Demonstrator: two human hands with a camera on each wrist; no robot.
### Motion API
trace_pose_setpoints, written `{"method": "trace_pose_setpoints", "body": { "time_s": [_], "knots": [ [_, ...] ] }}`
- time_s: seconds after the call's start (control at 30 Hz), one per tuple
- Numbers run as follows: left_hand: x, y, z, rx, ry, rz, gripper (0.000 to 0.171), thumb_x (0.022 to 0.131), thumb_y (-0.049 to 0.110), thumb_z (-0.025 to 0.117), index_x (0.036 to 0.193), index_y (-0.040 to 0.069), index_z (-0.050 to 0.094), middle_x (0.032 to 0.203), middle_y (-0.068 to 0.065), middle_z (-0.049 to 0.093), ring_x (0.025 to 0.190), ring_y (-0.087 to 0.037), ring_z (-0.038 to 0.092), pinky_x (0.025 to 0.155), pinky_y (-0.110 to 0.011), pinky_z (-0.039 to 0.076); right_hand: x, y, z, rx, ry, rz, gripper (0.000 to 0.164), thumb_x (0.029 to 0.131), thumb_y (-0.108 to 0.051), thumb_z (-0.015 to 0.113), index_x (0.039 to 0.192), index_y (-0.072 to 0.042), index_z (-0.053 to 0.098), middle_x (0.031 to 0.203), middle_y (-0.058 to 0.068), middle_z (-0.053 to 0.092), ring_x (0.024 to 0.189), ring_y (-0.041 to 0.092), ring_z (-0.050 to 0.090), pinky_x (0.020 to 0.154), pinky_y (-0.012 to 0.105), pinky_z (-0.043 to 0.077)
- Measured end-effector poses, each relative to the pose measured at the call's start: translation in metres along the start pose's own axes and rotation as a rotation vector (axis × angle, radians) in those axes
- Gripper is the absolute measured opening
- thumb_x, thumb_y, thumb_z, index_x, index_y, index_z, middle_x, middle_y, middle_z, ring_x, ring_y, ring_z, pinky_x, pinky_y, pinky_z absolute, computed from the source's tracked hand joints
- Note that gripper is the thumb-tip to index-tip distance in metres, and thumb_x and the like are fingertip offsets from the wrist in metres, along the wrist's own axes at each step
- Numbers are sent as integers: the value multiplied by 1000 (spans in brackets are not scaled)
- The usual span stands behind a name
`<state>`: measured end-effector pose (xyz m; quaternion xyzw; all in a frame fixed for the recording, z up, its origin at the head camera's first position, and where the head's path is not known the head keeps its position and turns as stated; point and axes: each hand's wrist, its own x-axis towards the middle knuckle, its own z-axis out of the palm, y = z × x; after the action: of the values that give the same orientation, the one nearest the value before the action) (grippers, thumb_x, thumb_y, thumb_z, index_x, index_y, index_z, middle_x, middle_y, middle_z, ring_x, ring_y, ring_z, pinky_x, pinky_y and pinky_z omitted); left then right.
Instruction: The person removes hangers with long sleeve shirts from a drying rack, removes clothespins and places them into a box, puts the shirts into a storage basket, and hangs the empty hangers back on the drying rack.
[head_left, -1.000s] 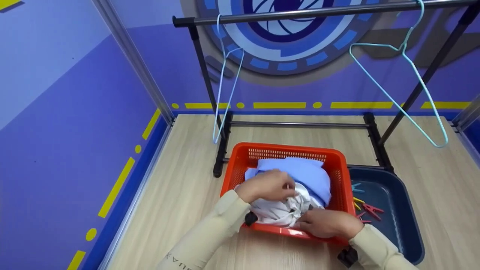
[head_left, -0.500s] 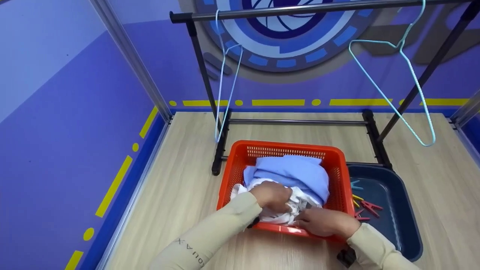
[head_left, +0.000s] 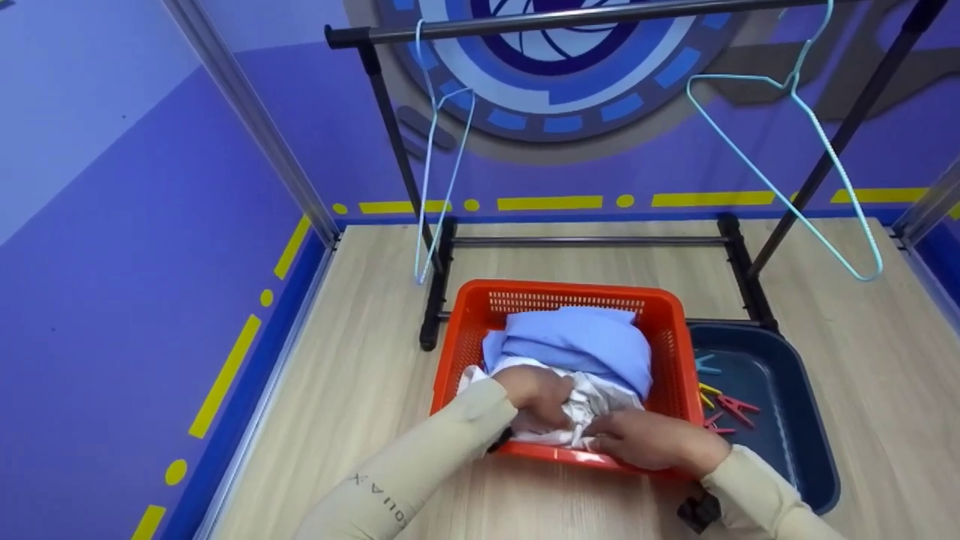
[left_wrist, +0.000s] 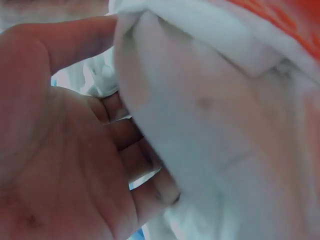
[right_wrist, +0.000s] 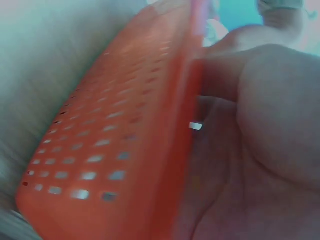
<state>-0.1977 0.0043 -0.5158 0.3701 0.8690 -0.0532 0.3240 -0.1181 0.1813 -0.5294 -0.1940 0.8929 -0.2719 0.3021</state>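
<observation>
A white garment (head_left: 594,396) lies crumpled in the front of a red plastic basket (head_left: 570,286). My left hand (head_left: 538,394) reaches down into the basket and holds the white fabric. In the left wrist view its thumb meets the cloth's edge and the fingers curl behind it. My right hand (head_left: 652,441) pinches the same garment close to the basket's front rim; in the right wrist view the basket wall (right_wrist: 100,140) hides its fingertips. Behind the white cloth sits a folded light blue garment (head_left: 585,339).
Right of the basket stands a dark tray (head_left: 795,450) with red clothespins (head_left: 739,407), a yellow clothespin (head_left: 709,389) and a blue clothespin (head_left: 706,365). Behind is a clothes rack (head_left: 570,20), from which a left hanger (head_left: 425,187) and a right hanger (head_left: 847,180) hang.
My left hand has lowered from above the white garment into its folds. The right hand stays near the front rim, its fingers shifting slightly on the cloth.
</observation>
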Motion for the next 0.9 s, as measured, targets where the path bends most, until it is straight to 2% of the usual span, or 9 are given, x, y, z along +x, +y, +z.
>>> {"method": "trace_pose_setpoints", "body": {
  "time_s": [0.17, 0.23, 0.3, 0.4, 0.47, 0.57, 0.63, 0.77, 0.9],
  "knots": [
    [-25, -7, 3, -102, 103, 48, 32, 90, 47, 60, 100, 18, 53, 89, 0, 59, 84, -14, 57, 73, -28, 46, -25, 6, -12, 67, 99, -113, 38, 96, -37, 56, 126, -15, 64, 121, 0, 67, 105, 16, 61, 95, 50, 49],
    [-38, -10, 6, -149, 139, 56, 34, 88, 51, 63, 100, 21, 52, 85, 3, 55, 79, -12, 53, 69, -26, 43, -36, 11, -17, 78, 203, -165, 35, 97, -35, 56, 124, -14, 66, 119, 0, 68, 102, 12, 61, 92, 42, 53],
    [-50, -11, 11, -143, 185, 78, 46, 83, 59, 65, 109, 22, 53, 91, 5, 55, 84, -9, 52, 72, -24, 45, -46, 17, -21, 49, 370, -197, 28, 96, -31, 58, 118, -17, 69, 115, -2, 69, 99, 10, 62, 89, 35, 54],
    [-63, -13, 23, -63, 265, 131, 70, 73, 65, 70, 124, 22, 50, 106, 5, 53, 95, -8, 49, 81, -23, 47, -57, 25, -23, 37, 613, -127, 24, 94, -26, 62, 116, -19, 69, 125, 1, 64, 111, 19, 59, 90, 40, 54],
    [-65, -14, 33, -2, 339, 157, 77, 69, 64, 75, 128, 21, 48, 110, 5, 51, 97, -9, 47, 83, -22, 47, -60, 33, -24, 59, 691, -26, 34, 93, -26, 63, 126, -17, 64, 142, 8, 51, 125, 33, 51, 92, 50, 52],
    [-63, -16, 46, 2, 418, 169, 77, 68, 59, 79, 128, 22, 48, 107, 5, 51, 95, -9, 47, 80, -21, 44, -57, 47, -21, 106, 648, 103, 57, 95, -25, 61, 145, -7, 42, 159, 20, 18, 137, 51, 28, 96, 63, 41],
    [-61, -18, 53, -35, 446, 167, 74, 69, 57, 79, 127, 23, 49, 105, 7, 50, 95, -8, 46, 79, -21, 43, -52, 56, -18, 125, 598, 133, 67, 96, -22, 59, 151, -3, 26, 161, 23, 5, 140, 54, 18, 101, 65, 33],
    [-60, -19, 63, -123, 486, 175, 69, 72, 58, 76, 127, 24, 51, 104, 7, 50, 95, -7, 47, 80, -20, 42, -44, 68, -11, 144, 537, 133, 74, 97, -17, 55, 154, -3, 9, 161, 22, -1, 144, 50, 8, 107, 68, 20],
    [-57, -17, 69, -166, 543, 176, 67, 75, 60, 72, 128, 24, 52, 101, 7, 49, 92, -6, 46, 77, -18, 41, -42, 74, -12, 153, 529, 128, 76, 98, -16, 53, 154, -6, 3, 162, 18, -6, 145, 49, 6, 108, 67, 18]
  ]
}}
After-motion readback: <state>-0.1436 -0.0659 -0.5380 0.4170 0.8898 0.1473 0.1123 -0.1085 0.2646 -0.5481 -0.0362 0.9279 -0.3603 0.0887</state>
